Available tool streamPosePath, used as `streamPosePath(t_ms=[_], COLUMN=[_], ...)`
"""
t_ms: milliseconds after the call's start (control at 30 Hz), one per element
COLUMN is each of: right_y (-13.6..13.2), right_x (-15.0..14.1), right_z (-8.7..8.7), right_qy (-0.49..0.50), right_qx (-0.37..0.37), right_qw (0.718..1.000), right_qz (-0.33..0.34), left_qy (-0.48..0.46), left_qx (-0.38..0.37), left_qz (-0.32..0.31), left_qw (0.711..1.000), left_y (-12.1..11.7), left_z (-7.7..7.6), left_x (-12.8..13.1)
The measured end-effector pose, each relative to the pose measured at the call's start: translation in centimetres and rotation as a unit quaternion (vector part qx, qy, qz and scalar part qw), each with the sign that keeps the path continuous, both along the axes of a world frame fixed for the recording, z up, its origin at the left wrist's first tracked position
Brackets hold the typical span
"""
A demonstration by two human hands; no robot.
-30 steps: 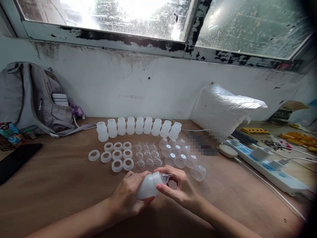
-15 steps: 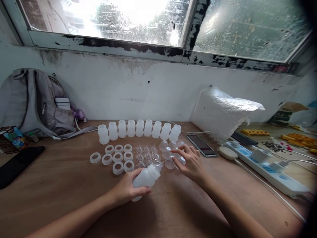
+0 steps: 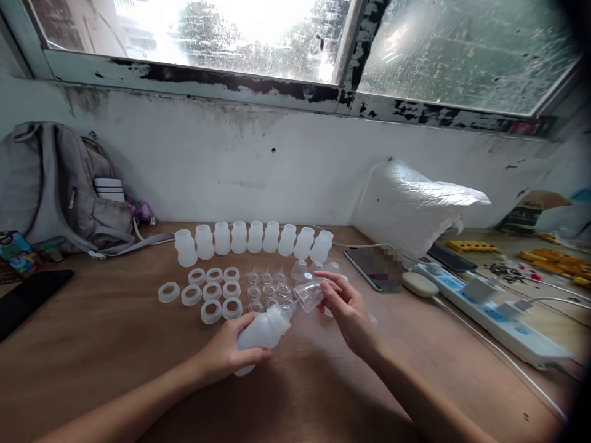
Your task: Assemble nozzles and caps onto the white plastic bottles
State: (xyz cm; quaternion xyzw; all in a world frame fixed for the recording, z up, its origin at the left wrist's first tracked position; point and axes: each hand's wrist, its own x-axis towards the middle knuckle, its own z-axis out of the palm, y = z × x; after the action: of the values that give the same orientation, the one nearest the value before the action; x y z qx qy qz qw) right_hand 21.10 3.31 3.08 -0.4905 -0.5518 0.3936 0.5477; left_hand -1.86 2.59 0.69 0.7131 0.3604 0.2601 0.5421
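My left hand [image 3: 231, 347] is wrapped round a frosted baby bottle [image 3: 262, 333], which tilts up to the right with a clear nipple at its mouth. Between the fingers of my right hand [image 3: 346, 307] is a clear dome cap [image 3: 308, 296], its open end turned toward the bottle, a short gap away. Beyond the bottle lie several clear nipples [image 3: 266, 277] in rows. White collar rings [image 3: 211, 311] are grouped left of them. More dome caps [image 3: 300, 268] stand behind my right hand, which partly hides them.
A curved row of frosted bottles [image 3: 255, 237] stands along the wall. At the right are a phone [image 3: 369, 269], a white plastic bag [image 3: 401, 206] and a power strip [image 3: 494, 314] with cables. A grey backpack [image 3: 60, 184] and a black phone [image 3: 32, 301] are at the left.
My right hand left the bottle's nipple, reached to the dome caps and picked one up, bringing it near the bottle. My left hand moved slightly left, keeping hold of the bottle.
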Motion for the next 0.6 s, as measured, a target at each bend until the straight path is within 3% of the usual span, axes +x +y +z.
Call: streamPosePath(t_ms=[167,433,600], right_y=[-0.7,-1.3,-1.6], right_x=[-1.3,-1.5,-1.7], right_z=[-0.9,-0.3,-0.4], right_qy=[0.088,0.005,-0.012], right_qx=[-0.036,-0.038,-0.035], right_qw=[0.994,0.998,0.997], right_qz=[0.052,0.057,0.067], left_qy=[0.030,0.059,0.049], left_qx=[0.030,0.012,-0.026], left_qz=[0.016,0.001,-0.061], left_qw=[0.999,0.998,0.997], left_y=[-0.5,-0.3,0.6], left_z=[0.8,1.4,1.2], left_x=[0.3,0.6,-0.2])
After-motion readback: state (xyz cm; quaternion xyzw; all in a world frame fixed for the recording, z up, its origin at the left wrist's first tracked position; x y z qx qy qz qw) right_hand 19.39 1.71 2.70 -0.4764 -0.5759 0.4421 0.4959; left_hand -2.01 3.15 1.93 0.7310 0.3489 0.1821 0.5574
